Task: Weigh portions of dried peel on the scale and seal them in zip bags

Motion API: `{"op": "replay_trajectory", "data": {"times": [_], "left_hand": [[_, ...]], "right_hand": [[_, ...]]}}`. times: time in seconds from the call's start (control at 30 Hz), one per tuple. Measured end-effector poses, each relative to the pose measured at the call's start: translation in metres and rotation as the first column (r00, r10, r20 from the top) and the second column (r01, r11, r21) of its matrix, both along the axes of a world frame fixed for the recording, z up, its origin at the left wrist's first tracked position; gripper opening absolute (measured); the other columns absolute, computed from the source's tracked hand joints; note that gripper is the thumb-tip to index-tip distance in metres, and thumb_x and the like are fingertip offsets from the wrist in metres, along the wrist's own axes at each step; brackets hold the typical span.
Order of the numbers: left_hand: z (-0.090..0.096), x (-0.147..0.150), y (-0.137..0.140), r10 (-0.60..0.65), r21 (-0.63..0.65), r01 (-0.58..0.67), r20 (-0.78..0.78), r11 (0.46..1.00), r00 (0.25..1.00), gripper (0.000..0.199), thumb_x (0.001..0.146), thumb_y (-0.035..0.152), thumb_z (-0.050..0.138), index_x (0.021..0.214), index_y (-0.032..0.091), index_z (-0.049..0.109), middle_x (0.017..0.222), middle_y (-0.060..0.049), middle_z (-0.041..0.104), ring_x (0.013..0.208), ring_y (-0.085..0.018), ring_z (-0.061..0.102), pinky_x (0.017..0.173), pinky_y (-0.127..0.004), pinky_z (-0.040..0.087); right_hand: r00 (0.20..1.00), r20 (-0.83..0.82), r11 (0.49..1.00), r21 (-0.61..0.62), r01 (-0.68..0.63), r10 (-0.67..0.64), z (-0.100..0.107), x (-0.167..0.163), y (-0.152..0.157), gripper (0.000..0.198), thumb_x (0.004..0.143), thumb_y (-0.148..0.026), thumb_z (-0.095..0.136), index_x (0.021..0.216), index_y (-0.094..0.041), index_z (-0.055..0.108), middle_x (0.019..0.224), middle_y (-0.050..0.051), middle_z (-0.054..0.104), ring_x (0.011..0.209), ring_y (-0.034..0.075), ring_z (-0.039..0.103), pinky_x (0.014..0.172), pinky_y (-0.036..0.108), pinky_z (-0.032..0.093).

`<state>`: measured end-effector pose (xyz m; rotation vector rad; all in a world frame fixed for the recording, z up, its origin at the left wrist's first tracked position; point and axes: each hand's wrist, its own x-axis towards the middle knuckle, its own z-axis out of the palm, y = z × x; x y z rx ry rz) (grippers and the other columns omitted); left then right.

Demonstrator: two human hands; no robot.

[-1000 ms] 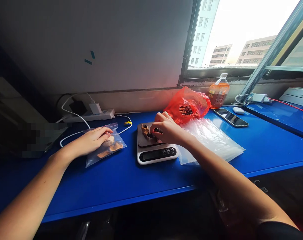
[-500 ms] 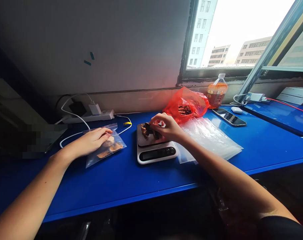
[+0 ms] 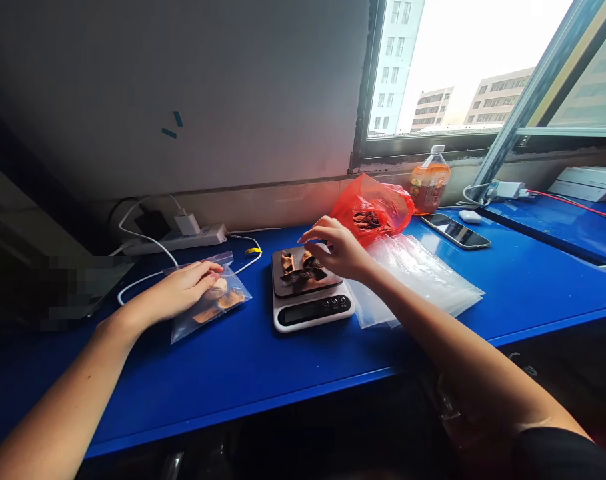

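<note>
Dried pcs [image 3: 303, 275] on scale [image 3: 313, 312] pan, R grip [image 3: 340, 248] just above, nothing seen in it.
Pcs: dk brown, curled, rough, w/ tan patches, lying close tog. on the dk pan; scale sits on blue worktop [image 3: 263, 367]. R grip part-open, narrow thumb-to-index gap, other fingers loosely bent; can't tell if it touches a pc. L grip [image 3: 183, 288] lies palm-down on clear zip bag [image 3: 185, 328] w/ tan slices [image 3: 231, 299] inside; can't tell if it's pinching bag.

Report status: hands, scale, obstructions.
Left hand on clear bag. Right hand above scale, nothing visibly held. Brown pieces on plate. Right hand hides part of plate.
</note>
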<state>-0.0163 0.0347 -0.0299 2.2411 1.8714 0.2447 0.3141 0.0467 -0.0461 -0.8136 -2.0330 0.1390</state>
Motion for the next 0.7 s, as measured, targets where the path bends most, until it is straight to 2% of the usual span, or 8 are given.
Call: {"op": "replay_trajectory", "data": {"times": [0.1,0.2,0.37,0.43,0.7], "left_hand": [[0.0,0.0,0.0,0.003,0.012,-0.003,0.006,1.0,1.0,0.053,0.084,0.052,0.036,0.118,0.02,0.062,0.127,-0.009,0.066,0.118,-0.028,0.06,0.104,-0.04,0.045],[0.001,0.001,-0.001,-0.002,0.009,0.002,0.011,1.0,1.0,0.053,0.083,0.052,0.036,0.116,0.02,0.062,0.127,-0.008,0.065,0.117,-0.027,0.06,0.103,-0.038,0.046],[0.002,0.002,-0.002,0.006,-0.007,-0.006,0.0,1.0,1.0,0.056,0.083,0.051,0.035,0.119,0.018,0.061,0.129,-0.011,0.064,0.119,-0.028,0.059,0.105,-0.04,0.045],[0.002,0.002,-0.002,0.004,-0.009,-0.004,-0.004,1.0,1.0,0.056,0.083,0.051,0.035,0.119,0.018,0.061,0.129,-0.011,0.064,0.119,-0.028,0.059,0.106,-0.04,0.045],[0.003,0.002,-0.003,0.006,-0.003,-0.006,-0.005,1.0,1.0,0.055,0.082,0.052,0.035,0.117,0.019,0.061,0.128,-0.01,0.065,0.118,-0.029,0.059,0.104,-0.041,0.045]], "right_hand": [[0.997,-0.011,0.997,0.009,0.081,-0.081,0.008,0.017,0.003,0.012,0.086,-0.016,0.059,0.09,-0.019,0.07,0.087,0.005,0.067,0.082,0.019,0.06,0.081,0.034,0.047],[0.991,0.09,0.992,-0.058,0.108,-0.103,0.012,0.029,0.005,0.01,0.084,-0.019,0.063,0.092,-0.019,0.069,0.089,0.005,0.071,0.082,0.018,0.063,0.083,0.035,0.047],[0.957,0.282,0.971,-0.206,0.124,-0.062,0.007,0.029,0.003,0.031,0.081,-0.023,0.07,0.111,-0.017,0.066,0.095,0.007,0.071,0.091,0.02,0.062,0.078,0.032,0.048],[0.951,0.303,0.97,-0.207,0.13,-0.063,0.004,0.025,0.003,0.035,0.079,-0.021,0.072,0.114,-0.016,0.065,0.095,0.007,0.072,0.092,0.021,0.061,0.075,0.031,0.047],[0.949,0.308,0.973,-0.19,0.128,-0.065,-0.003,0.014,0.005,0.027,0.083,-0.015,0.066,0.11,-0.018,0.067,0.092,0.006,0.074,0.09,0.02,0.06,0.074,0.029,0.044]]}}
